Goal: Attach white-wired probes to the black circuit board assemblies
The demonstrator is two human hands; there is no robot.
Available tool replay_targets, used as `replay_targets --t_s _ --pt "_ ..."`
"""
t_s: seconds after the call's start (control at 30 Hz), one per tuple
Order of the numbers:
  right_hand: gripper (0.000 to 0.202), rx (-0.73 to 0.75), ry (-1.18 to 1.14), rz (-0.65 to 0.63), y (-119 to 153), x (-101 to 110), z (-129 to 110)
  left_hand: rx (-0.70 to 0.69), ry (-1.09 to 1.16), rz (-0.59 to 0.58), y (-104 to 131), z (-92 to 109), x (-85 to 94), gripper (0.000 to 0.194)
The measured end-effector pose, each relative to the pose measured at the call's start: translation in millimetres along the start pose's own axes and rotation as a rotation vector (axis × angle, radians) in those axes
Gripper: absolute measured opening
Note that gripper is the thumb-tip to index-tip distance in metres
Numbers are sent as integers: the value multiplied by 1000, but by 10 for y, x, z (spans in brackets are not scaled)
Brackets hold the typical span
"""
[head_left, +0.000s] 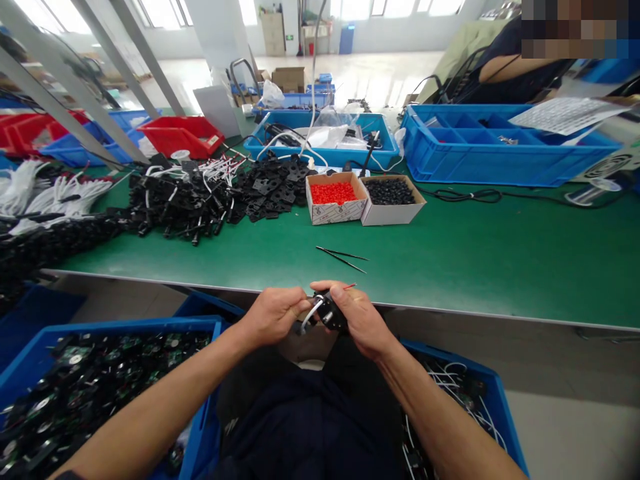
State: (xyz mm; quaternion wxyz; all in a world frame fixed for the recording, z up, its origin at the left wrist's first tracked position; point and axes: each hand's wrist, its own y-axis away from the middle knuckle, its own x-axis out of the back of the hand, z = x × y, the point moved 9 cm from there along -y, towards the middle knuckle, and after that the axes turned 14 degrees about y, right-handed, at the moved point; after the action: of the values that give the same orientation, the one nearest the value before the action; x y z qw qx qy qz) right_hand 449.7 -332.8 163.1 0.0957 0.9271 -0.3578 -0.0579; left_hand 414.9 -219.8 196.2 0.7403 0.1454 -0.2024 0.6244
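As the head view is showing, the right hand (364,323) is gripping the black part (332,315) just off the near edge of the surface (480,267), which is stretching wide rightward past the tweezers (344,261). The left hand (275,315) is pressing its fingers together beside the white cable (312,312), which is curving down-left; the part's long axis is staying unclear.

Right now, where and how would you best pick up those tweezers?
Probably near the joined left end of the tweezers, pinching both arms together from above. They lie flat on the table with their arms spreading rightward, so the narrow part there should fit between fingers.
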Motion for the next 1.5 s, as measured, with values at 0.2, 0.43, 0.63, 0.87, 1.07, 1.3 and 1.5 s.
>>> replay_targets --t_s 0.2,0.43,0.63,0.87,1.07,1.3,1.5 --pt "68 -77 67 -85 -13 -5 80 -251 -311 -202 -99 106 53 26" --pt "71 -92 -35 -71 46 113 99 -158 -271 -313 -111 69 125 34" --pt "55 -2 221 128 222 332 -47 -37 -840 50 -281 -438 565 35" --pt "48 242 717 306 535 279 -556 -172 -433 235 -182 -67 420 31" --pt "44 354 801 420 681 262 -726 30 337 -42 120 97 -399 22" --pt "35 419 812 594 1016 504 -649 -108 101 -172 154 -3 -686 24" --pt "33 280 656 793 1692 1342 -594 -172 -21 -428 -8 -13 -1025 21"
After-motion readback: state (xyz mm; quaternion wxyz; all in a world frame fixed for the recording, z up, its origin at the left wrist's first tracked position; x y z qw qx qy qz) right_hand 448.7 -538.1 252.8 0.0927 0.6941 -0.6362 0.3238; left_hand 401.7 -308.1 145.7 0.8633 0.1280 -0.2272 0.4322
